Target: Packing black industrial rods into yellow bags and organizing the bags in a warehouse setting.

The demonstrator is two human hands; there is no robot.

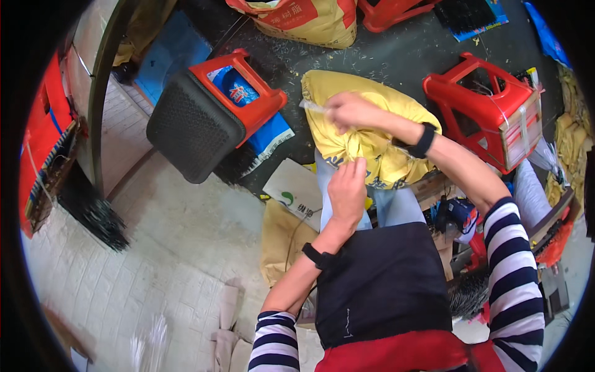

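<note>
A full yellow woven sack lies in front of me, its material bunched into folds near the middle. My left hand is closed, its fingertips pinching the gathered folds on the near side. Above it, my right hand is closed and slightly blurred over the sack's left part. A thin whitish strip sticks out leftward from the right hand's fingers. Whether that strip runs on to the left hand is hidden.
A red stool with a black seat lies tipped at the left. Another red stool, strapped with cord, is at the right. A printed sack stands at the far side. Black bristles hang at far left; a tan sack lies nearer.
</note>
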